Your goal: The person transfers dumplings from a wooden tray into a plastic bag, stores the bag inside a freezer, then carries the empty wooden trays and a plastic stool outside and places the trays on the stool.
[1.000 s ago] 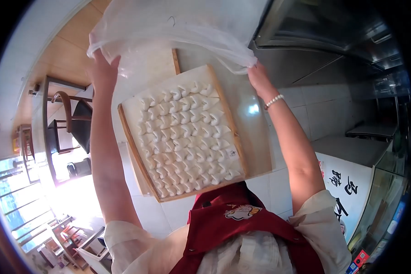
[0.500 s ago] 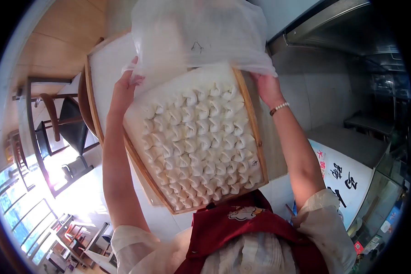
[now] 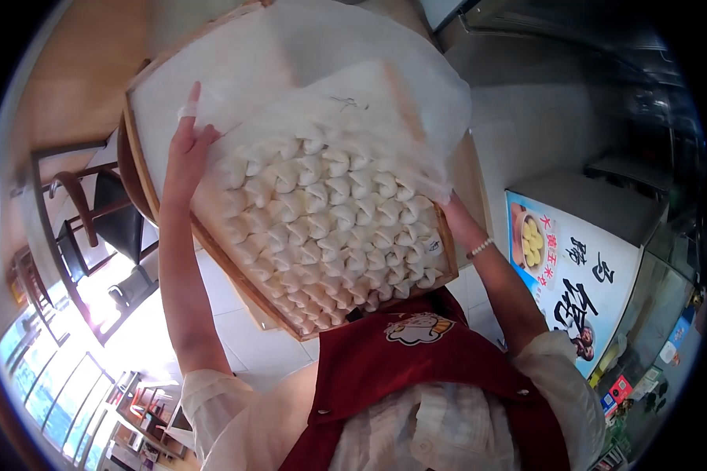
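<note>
A thin translucent plastic sheet [image 3: 334, 47] spreads over the far part of a wood-framed tray [image 3: 236, 271]. Rows of white folded dumplings [image 3: 330, 228] fill the tray; the farthest ones show hazily through the film. My left hand [image 3: 188, 145] is at the tray's left side, its index finger stretched forward and the film caught at its fingers. At the right rim, my right hand [image 3: 457, 220] is closed on the sheet's edge, its fingertips partly hidden by film. A beaded bracelet [image 3: 480, 248] circles my right wrist.
Another wood-edged, white-surfaced board [image 3: 165, 102] lies beyond and left of the tray. Chairs [image 3: 122, 204] stand at the left. On the right is a counter with a printed sign [image 3: 562, 275]. My red apron [image 3: 416, 345] meets the tray's near edge.
Both hands have come nearer to me, the right one moving down along the tray's side. The raised sheet has dropped and now covers the far dumplings.
</note>
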A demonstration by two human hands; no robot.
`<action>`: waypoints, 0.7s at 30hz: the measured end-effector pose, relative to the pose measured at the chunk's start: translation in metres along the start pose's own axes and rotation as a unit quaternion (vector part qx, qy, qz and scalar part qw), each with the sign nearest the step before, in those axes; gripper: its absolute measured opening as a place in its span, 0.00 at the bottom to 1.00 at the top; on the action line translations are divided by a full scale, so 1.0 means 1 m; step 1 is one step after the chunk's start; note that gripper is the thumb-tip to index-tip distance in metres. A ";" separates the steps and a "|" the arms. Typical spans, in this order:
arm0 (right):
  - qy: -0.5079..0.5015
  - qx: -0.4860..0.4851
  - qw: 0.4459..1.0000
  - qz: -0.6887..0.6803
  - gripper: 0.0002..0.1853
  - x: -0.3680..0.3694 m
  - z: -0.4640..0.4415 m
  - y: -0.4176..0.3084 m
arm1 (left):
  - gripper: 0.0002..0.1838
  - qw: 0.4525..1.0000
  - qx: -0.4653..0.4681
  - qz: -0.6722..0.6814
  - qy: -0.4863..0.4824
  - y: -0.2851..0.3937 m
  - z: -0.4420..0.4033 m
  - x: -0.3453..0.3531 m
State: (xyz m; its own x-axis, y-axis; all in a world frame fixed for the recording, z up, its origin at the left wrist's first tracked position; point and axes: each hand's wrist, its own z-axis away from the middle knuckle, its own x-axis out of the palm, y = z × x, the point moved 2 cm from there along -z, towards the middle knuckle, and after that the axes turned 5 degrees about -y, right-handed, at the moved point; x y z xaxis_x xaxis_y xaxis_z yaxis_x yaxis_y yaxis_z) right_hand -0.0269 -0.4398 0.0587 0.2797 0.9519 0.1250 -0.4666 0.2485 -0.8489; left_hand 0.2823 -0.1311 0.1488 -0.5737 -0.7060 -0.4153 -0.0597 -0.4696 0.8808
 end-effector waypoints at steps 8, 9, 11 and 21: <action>0.051 -0.017 0.999 -0.011 0.18 -0.002 0.000 0.017 | 0.29 0.946 -0.037 -0.321 -0.033 -0.047 0.031 -0.037; 0.050 -0.013 0.999 -0.011 0.18 -0.001 -0.001 0.016 | 0.28 0.941 0.012 -0.336 -0.032 -0.073 0.041 -0.046; 0.038 -0.003 0.999 -0.019 0.18 0.003 -0.002 0.008 | 0.26 0.935 0.039 -0.351 -0.009 -0.104 0.057 -0.041; 0.021 -0.063 0.990 0.124 0.23 0.006 -0.009 -0.028 | 0.18 0.979 -0.053 -0.167 0.102 -0.078 0.067 -0.040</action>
State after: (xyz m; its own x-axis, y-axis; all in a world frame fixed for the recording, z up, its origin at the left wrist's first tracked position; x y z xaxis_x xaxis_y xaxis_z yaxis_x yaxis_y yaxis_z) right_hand -0.0045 -0.4425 0.0786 0.2057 0.9720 -0.1139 -0.4169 -0.0183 -0.9088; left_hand 0.2554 -0.0309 0.1122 -0.3607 -0.5898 -0.7225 -0.1247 -0.7372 0.6641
